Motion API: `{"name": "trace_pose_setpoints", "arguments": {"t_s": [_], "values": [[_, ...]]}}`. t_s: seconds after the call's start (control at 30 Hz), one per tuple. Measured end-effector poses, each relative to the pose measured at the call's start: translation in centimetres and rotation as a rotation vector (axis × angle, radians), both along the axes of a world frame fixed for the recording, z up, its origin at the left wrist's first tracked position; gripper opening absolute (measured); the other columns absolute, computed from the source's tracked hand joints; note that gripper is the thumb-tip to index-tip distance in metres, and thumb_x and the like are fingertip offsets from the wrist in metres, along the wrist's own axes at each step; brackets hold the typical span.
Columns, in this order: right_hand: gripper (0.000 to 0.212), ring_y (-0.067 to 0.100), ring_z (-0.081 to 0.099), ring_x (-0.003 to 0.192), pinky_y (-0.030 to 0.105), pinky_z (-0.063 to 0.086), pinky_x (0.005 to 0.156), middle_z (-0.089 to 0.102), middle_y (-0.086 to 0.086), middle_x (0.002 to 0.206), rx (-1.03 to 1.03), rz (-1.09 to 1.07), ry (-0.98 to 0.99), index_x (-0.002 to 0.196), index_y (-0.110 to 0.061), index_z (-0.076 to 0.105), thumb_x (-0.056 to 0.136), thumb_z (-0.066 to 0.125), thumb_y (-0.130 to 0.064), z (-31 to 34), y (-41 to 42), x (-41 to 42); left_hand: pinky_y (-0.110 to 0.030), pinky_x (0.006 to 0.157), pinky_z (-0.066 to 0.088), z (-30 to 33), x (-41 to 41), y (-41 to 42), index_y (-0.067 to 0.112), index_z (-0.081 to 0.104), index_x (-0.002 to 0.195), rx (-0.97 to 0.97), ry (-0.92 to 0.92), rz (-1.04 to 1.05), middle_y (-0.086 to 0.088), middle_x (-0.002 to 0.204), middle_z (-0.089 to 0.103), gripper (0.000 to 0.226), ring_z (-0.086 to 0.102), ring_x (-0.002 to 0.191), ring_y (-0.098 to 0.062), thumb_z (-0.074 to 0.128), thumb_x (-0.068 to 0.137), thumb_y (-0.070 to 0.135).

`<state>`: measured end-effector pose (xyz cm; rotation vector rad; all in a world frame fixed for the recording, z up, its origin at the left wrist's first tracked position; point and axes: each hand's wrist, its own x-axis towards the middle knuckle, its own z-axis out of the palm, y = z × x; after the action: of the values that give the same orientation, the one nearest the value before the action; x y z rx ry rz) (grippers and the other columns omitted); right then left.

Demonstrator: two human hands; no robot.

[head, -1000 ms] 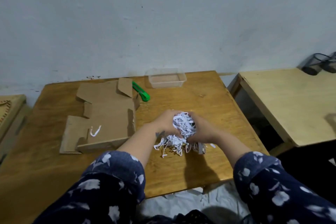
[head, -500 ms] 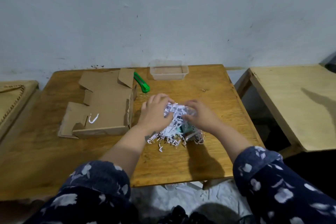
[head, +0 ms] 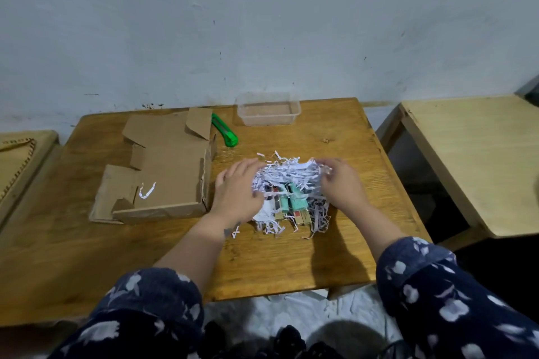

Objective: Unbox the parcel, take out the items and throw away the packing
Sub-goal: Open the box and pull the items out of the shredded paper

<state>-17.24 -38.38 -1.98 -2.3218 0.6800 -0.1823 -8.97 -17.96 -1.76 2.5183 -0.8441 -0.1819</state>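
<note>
- Sorting step, mid-task: left hand [head: 237,194] and right hand [head: 339,183], fingers loosely spread, parting shredded paper [head: 287,173] over small items [head: 291,204] on the surface [head: 262,265].
- Next, likely: pinching items free.
- Farther left: emptied cardboard box [head: 163,172].

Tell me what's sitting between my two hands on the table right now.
In the head view, a heap of shredded paper lies between the left hand and right hand, with small mint-green and tan packaged items showing through it.
</note>
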Motion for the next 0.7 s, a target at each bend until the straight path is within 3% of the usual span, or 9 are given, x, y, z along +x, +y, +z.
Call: {"name": "trace_pose_setpoints", "arguments": {"t_s": [0.07,0.1,0.17,0.33,0.47,0.53,0.6,0.63,0.7], "values": [[0.034,0.01,0.058,0.089,0.03,0.055,0.077,0.049,-0.007,0.127,0.01,0.074,-0.074,0.11,-0.041,0.06,0.087,0.055,-0.017,0.5,1.2,0.3,-0.038,0.114,0.011,0.3,-1.0,-0.6,0.032,0.052,0.119,-0.112,-0.067,-0.04,0.012,0.131,0.048,0.042,0.035,0.13,-0.008,0.054,0.081,0.014],[0.028,0.016,0.056,0.103,0.042,0.052,0.09,0.047,-0.009,0.121,0.025,0.133,-0.088,0.103,-0.042,0.061,0.086,0.056,-0.021,0.7,1.9,0.4,-0.039,0.114,0.015,0.1,-1.5,-0.8,0.032,0.054,0.111,-0.137,-0.102,-0.065,0.013,0.122,0.05,0.034,0.039,0.124,-0.007,0.053,0.081,0.017],[0.02,0.02,0.052,0.111,0.049,0.045,0.098,0.049,-0.009,0.116,0.01,0.253,-0.045,0.095,-0.039,0.065,0.084,0.059,-0.023,0.3,3.0,0.5,-0.042,0.113,0.02,-0.8,-2.3,-0.9,0.033,0.056,0.106,-0.11,-0.141,-0.115,0.015,0.114,0.051,0.023,0.042,0.119,-0.006,0.05,0.085,0.025],[0.03,0.026,0.055,0.11,0.044,0.047,0.096,0.055,0.002,0.125,-0.05,0.227,0.022,0.111,-0.022,0.067,0.091,0.05,-0.008,-1.1,2.2,1.9,-0.048,0.117,0.008,-2.2,-0.6,-0.8,0.036,0.04,0.138,0.101,-0.061,-0.073,0.012,0.146,0.038,0.04,0.026,0.14,-0.01,0.034,0.098,0.042],[0.033,0.027,0.06,0.104,0.042,0.052,0.092,0.05,0.006,0.134,-0.052,0.17,0.104,0.121,-0.03,0.062,0.094,0.051,-0.015,-1.0,0.4,3.0,-0.053,0.116,0.001,-1.9,1.6,-1.1,0.043,0.019,0.147,0.249,0.086,-0.043,0.011,0.157,0.022,0.047,0.008,0.147,-0.015,0.027,0.102,0.037],[0.031,0.026,0.065,0.096,0.039,0.058,0.078,0.046,0.008,0.139,-0.031,0.112,0.102,0.119,-0.034,0.063,0.093,0.053,-0.02,-1.0,-0.3,3.1,-0.054,0.116,0.004,-1.8,2.7,-0.7,0.044,0.016,0.148,0.309,0.129,0.004,0.008,0.158,0.02,0.048,0.007,0.147,-0.018,0.026,0.102,0.034],[0.028,0.017,0.065,0.072,0.024,0.053,0.055,0.046,0.007,0.139,0.005,0.059,0.066,0.119,-0.03,0.064,0.094,0.053,-0.021,-0.6,-0.8,3.0,-0.052,0.115,0.01,-1.6,3.3,-0.3,0.044,0.023,0.147,0.318,0.131,0.048,0.006,0.157,0.026,0.048,0.013,0.146,-0.02,0.029,0.102,0.03],[0.027,0.016,0.063,0.07,0.022,0.05,0.055,0.047,0.005,0.137,0.028,0.032,0.038,0.119,-0.029,0.064,0.095,0.052,-0.022,-0.3,-0.8,2.8,-0.051,0.114,0.014,-1.5,3.5,-0.2,0.043,0.029,0.145,0.297,0.104,0.069,0.005,0.154,0.032,0.047,0.019,0.143,-0.021,0.032,0.101,0.027],[0.028,0.019,0.06,0.098,0.035,0.052,0.085,0.047,0.002,0.136,0.008,-0.016,-0.002,0.116,-0.034,0.062,0.094,0.051,-0.022,0.4,-0.5,2.0,-0.045,0.108,0.023,-1.0,3.1,-0.4,0.039,0.043,0.138,0.192,-0.031,0.114,0.004,0.14,0.044,0.046,0.031,0.132,-0.019,0.041,0.095,0.021]]}}
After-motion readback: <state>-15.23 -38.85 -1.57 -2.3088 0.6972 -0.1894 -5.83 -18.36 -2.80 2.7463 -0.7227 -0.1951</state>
